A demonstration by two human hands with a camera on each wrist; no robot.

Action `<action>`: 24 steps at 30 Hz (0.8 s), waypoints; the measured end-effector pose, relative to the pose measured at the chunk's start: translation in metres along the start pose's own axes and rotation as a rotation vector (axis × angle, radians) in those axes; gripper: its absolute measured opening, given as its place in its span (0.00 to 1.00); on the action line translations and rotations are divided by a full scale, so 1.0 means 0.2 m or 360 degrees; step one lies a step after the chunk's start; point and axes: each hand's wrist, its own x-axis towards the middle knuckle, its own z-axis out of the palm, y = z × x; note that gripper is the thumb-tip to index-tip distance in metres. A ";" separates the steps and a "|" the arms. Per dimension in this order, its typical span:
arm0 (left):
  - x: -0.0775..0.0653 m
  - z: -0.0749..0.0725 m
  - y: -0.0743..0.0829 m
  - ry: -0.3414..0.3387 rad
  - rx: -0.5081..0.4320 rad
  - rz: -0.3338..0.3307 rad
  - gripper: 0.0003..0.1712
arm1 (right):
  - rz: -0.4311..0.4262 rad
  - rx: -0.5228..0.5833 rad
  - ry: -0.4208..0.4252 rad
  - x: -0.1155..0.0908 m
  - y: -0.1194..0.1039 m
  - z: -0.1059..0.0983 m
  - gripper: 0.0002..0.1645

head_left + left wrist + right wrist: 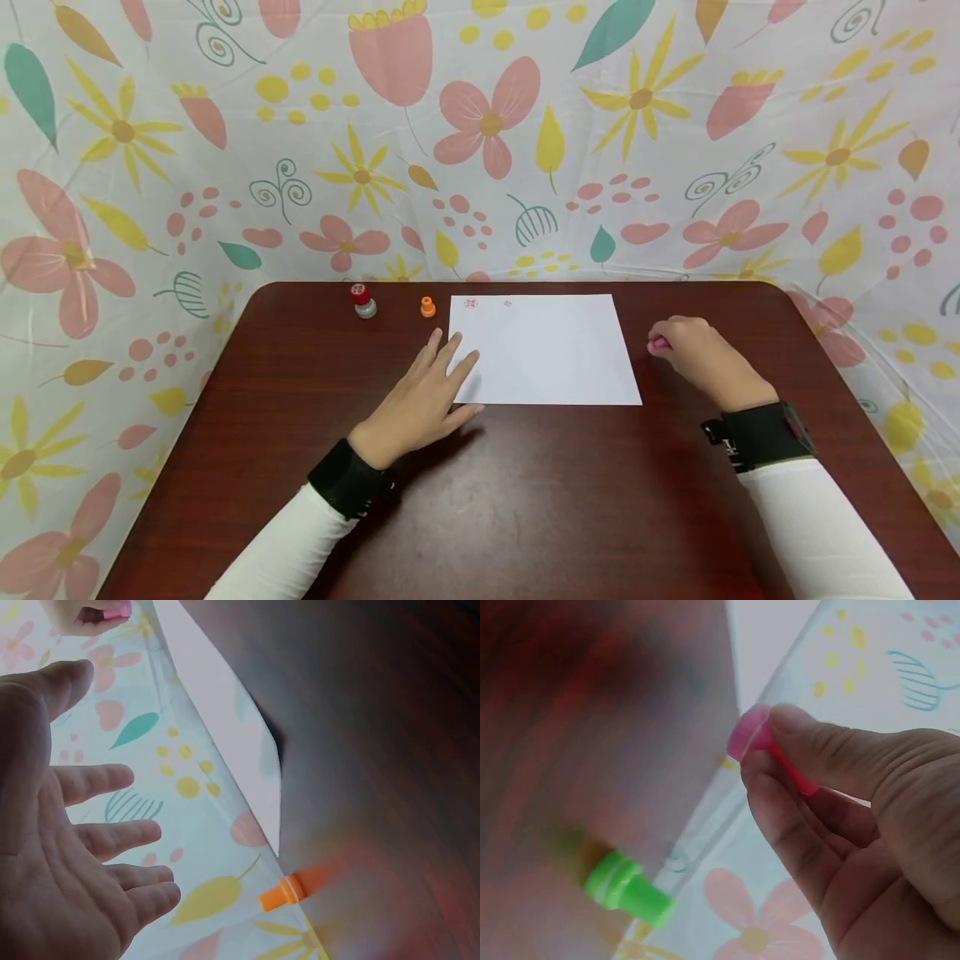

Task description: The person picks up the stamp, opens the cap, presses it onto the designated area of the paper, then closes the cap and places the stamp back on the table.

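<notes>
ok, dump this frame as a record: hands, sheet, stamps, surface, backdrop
left_hand: left hand, fingers spread at the sheet's left edge; contact unclear
right_hand: right hand, pinching pink stamp, right of the sheet
sheet: white paper, two red imprints near far-left corner
stamps_left_of_sheet: red-and-gray stamp, orange stamp
stamp_right_wrist_view: green stamp, standing on table
surface: dark reddish-brown table
backdrop: floral-print sheeting

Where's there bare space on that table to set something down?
Mostly the tabletop between the white sleeves, nearer than the paper. Another patch lies between the left hand and the tabletop's left edge. Crowded: the far left, with a red-topped stamp and an orange stamp, and around the right hand, pinching a pink stamp near a green stamp.
</notes>
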 end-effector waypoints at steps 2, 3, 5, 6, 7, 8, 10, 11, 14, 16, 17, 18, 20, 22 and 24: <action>0.01 0.00 0.00 0.0021 -0.0007 0.0001 0.41 | -0.0063 0.0009 0.0096 0.00 -0.03 -0.02 0.07; 0.02 0.00 0.01 0.0031 -0.0010 0.0003 0.41 | -0.0091 0.0009 0.0145 0.01 -0.05 -0.03 0.07; 0.03 0.00 0.01 0.0052 -0.0023 -0.0003 0.40 | -0.0126 0.0022 0.0222 0.02 -0.09 -0.04 0.09; 0.04 0.00 0.01 0.0061 -0.0030 -0.0010 0.40 | -0.0132 0.0034 0.0245 0.02 -0.11 -0.05 0.10; 0.05 -0.01 0.02 0.0070 -0.0042 -0.0016 0.40 | -0.0129 0.0051 0.0258 0.03 -0.13 -0.06 0.11; 0.06 -0.01 0.02 0.0082 -0.0067 -0.0017 0.39 | -0.0123 0.0065 0.0270 0.04 -0.16 -0.07 0.11; 0.08 -0.01 0.03 0.0118 -0.0127 -0.0035 0.38 | -0.0112 0.0092 0.0301 0.05 -0.20 -0.08 0.12; 0.09 -0.02 0.03 0.0143 -0.0165 -0.0049 0.37 | -0.0110 0.0103 0.0327 0.06 -0.23 -0.08 0.13; 0.12 -0.04 0.05 0.0240 -0.0320 -0.0083 0.35 | -0.0139 0.0156 0.0430 0.08 -0.31 -0.09 0.13; 0.14 -0.06 0.06 0.0317 -0.0404 -0.0100 0.34 | -0.0158 0.0201 0.0479 0.10 -0.36 -0.10 0.13; 0.15 -0.06 0.06 0.0358 -0.0446 -0.0095 0.33 | -0.0162 0.0229 0.0490 0.11 -0.39 -0.10 0.13; 0.16 -0.08 0.07 0.0400 -0.0489 -0.0087 0.33 | -0.0162 0.0264 0.0493 0.11 -0.42 -0.11 0.13; 0.18 -0.10 0.09 0.0486 -0.0576 -0.0080 0.31 | -0.0165 0.0323 0.0493 0.11 -0.47 -0.13 0.12; 0.20 -0.12 0.10 0.0565 -0.0694 -0.0080 0.29 | -0.0175 0.0384 0.0509 0.12 -0.52 -0.14 0.13; 0.22 -0.14 0.12 0.0618 -0.0853 -0.0104 0.27 | -0.0206 0.0450 0.0541 0.12 -0.57 -0.16 0.13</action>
